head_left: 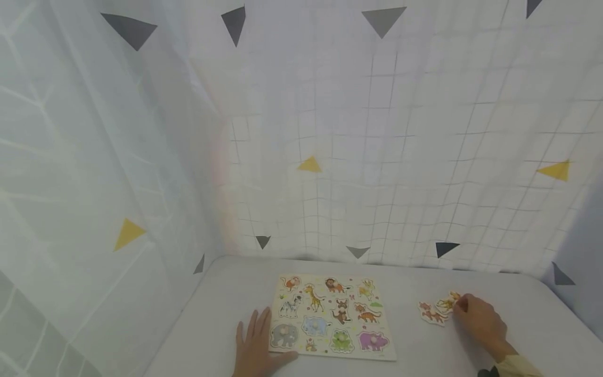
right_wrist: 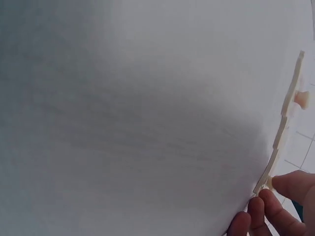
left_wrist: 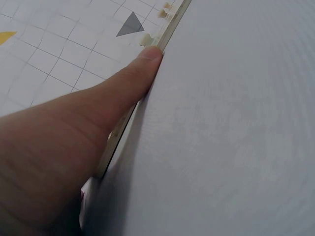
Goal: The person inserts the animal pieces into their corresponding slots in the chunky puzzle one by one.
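Note:
A wooden animal puzzle board (head_left: 348,355) lies on the table, seen edge-on in the left wrist view. My left hand (head_left: 256,346) rests at its near left corner, fingers spread along the left side and thumb (left_wrist: 135,73) against the front edge. To the right of the board, my right hand (head_left: 481,320) pinches the small knob of a yellow animal puzzle piece (head_left: 444,304) between thumb and fingers. Beside that piece lies an orange animal puzzle piece (head_left: 431,313); its knob (right_wrist: 301,100) sticks up in the right wrist view. Whether the yellow piece is off the table, I cannot tell.
Animal pieces sit on the board, among them a grey elephant (head_left: 285,335), a green frog (head_left: 341,341) and a purple hippo (head_left: 373,341). The white table (head_left: 226,293) meets a patterned curtain (head_left: 330,209) at the back and sides.

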`<state>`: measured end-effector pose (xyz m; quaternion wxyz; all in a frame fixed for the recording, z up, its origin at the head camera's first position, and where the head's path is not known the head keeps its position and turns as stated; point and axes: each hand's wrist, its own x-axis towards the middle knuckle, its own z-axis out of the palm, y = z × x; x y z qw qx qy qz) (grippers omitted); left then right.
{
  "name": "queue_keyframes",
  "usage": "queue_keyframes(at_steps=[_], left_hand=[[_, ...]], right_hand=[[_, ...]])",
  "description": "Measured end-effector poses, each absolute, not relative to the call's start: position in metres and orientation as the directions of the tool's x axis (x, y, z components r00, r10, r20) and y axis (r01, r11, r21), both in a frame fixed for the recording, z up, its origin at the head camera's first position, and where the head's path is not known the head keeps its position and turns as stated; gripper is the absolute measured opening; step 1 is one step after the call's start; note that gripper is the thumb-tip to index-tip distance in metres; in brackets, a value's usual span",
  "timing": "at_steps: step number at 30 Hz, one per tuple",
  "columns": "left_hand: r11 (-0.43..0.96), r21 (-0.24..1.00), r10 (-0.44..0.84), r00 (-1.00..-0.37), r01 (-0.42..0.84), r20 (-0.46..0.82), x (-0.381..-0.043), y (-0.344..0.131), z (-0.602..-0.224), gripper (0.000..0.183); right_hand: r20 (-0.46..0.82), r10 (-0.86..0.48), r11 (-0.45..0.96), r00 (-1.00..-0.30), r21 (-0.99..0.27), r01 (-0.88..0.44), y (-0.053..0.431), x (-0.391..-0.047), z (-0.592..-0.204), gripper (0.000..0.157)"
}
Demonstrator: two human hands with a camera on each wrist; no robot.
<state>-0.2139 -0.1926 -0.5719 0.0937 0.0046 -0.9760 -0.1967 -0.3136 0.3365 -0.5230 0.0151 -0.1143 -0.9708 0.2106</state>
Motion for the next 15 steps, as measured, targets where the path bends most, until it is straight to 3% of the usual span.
queue_keyframes(at_steps=[6, 15], left_hand=[[0.921, 0.388, -0.048, -0.981, 0.029, 0.188, -0.2129, -0.1918, -0.5718, 0.131], [0.923, 0.384, -0.046, -0.981, 0.03, 0.186, -0.2123, -0.1927, -0.571, 0.132]], right_hand=[[-0.062, 0.174, 0.884, -0.983, -0.431, 0.183, 0.3355, -0.3079, -0.5187, 0.03], [-0.018, 0.137, 0.888, -0.99, -0.441, 0.131, 0.3373, -0.3105, -0.5163, 0.036]])
